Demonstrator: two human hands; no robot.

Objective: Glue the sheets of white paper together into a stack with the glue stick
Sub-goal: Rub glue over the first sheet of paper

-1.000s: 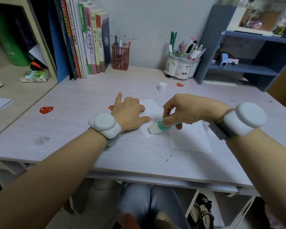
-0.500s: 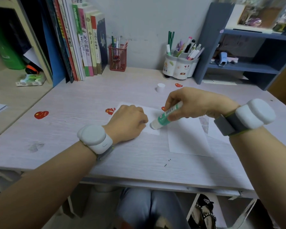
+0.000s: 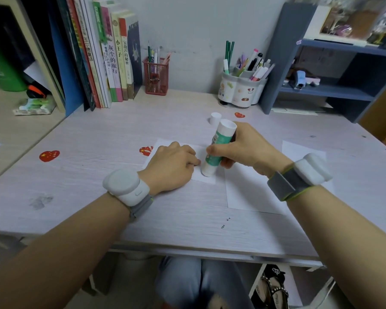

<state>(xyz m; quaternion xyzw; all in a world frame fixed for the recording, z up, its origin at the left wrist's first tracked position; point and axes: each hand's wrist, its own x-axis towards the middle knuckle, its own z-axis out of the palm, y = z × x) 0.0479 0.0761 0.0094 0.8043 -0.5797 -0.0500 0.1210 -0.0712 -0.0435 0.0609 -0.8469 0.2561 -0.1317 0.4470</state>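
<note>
Right now the right hand [image 3: 243, 150] is wrapped round the glue stick [image 3: 218, 148], thumb on the near-left side, fingers curled behind, mid-barrel. Stick tilts, top leaning far-right, glue end down on the small sheet of white paper [image 3: 204, 176]. Left hand [image 3: 172, 168] rests knuckles-up on that same sheet, fingers curled under & pressing it to the worktop [image 3: 98, 197], fingertips just beside the stick's tip; nothing gripped, looks like a hold-down.

Handling, my guess: stick is light, rigid plastic, smooth label so could slip a bit; mid-barrel hold gives good control, low hold wd give more pressure. Paper is v. light, floppy, creases easily, slides on the smooth top unless pinned, so flat pressure near the glued spot is right; lift by an edge or corner, not the sticky middle.

Looks: stick has green label w/ barcode, white ends, cap off; the white cap [image 3: 215, 118] stands further back. Small sheet sits centre, mostly under the hands. Bigger white sheet [image 3: 250, 195] lies just right of it, edges touching or overlapping, can't tell. Another sheet [image 3: 299, 150] far right, partly behind the wrist.
</note>
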